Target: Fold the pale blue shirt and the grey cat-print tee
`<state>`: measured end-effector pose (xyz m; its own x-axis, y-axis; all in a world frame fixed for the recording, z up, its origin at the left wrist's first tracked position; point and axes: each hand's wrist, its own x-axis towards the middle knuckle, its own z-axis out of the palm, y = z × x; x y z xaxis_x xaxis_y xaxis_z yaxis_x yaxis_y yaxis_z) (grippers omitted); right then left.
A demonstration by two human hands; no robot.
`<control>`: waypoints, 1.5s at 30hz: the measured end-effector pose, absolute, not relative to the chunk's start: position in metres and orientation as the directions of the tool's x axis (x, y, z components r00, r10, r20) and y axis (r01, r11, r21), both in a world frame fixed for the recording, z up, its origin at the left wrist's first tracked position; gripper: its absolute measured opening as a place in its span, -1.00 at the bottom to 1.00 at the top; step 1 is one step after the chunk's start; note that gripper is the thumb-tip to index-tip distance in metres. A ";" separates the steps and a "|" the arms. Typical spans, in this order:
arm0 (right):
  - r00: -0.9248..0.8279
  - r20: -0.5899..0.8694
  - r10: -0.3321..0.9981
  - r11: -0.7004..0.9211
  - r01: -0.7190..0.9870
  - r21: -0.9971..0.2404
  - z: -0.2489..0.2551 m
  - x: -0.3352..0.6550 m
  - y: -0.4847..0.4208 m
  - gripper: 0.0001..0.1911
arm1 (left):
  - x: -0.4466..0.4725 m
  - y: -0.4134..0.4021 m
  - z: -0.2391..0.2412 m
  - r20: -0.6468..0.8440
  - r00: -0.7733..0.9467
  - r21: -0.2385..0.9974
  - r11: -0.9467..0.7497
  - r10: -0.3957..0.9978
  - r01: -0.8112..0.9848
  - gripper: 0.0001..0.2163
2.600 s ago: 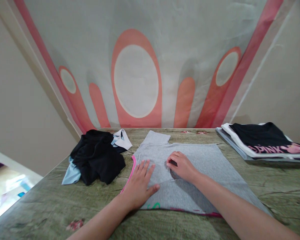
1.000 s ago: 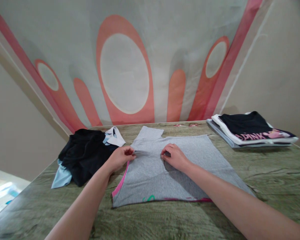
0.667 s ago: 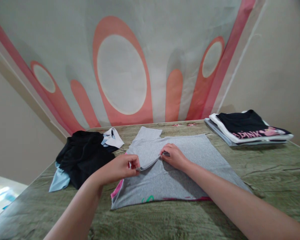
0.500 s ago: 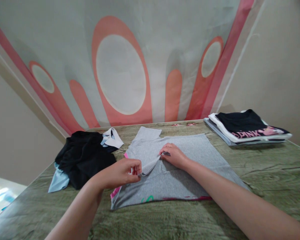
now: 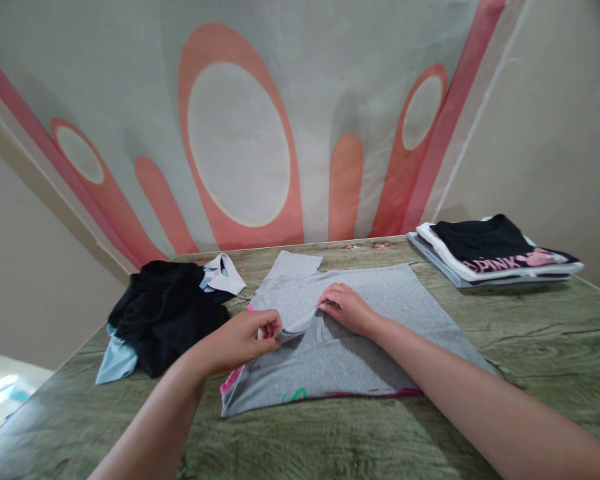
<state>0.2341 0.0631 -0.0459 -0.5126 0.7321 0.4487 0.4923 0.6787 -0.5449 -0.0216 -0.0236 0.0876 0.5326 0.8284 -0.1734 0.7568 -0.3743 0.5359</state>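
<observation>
Left hand (image 5: 250,337): earlier flat, now we pinch a raised edge.
Right hand (image 5: 347,309): our fingertips pinch its far end.
Grey shirt (image 5: 390,297): mid-scene, doubled over, not yet compact, we judge.
Folded stack (image 5: 497,250): far right, looks finished.
Black heap (image 5: 165,310): left, still crumpled.

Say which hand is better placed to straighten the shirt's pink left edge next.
Likely the left hand: it pinches the gray shirt near the pink edge; the right hand pinches farther off.
</observation>
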 end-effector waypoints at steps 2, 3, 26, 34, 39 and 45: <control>-0.498 0.463 0.733 0.678 0.480 -0.557 -0.043 0.235 0.061 -0.92 | -0.026 -0.017 0.083 -0.106 0.462 0.506 -0.352 0.881 0.787 -0.94; -0.491 0.470 0.734 0.677 0.474 -0.563 -0.042 0.236 0.060 -0.92 | -0.029 -0.013 0.080 -0.076 0.416 0.487 -0.331 0.906 0.809 -0.94; -0.602 0.454 0.657 0.754 0.509 -0.415 -0.033 0.227 0.049 -0.84 | -0.040 -0.001 0.070 0.085 0.214 0.462 -0.229 0.973 0.857 -0.94; -0.657 0.415 0.630 0.777 0.529 -0.342 -0.027 0.227 0.044 -0.81 | -0.039 -0.008 0.079 0.029 0.268 0.458 -0.251 0.963 0.853 -0.95; -0.640 0.408 0.651 0.750 0.460 -0.476 -0.032 0.234 0.051 -0.89 | -0.036 -0.014 0.082 -0.012 0.367 0.423 -0.328 0.930 0.845 -0.96; -0.496 0.369 0.786 0.610 0.532 -0.587 -0.038 0.232 0.054 -0.83 | -0.029 -0.028 0.090 -0.115 0.506 0.382 -0.433 0.855 0.817 -0.90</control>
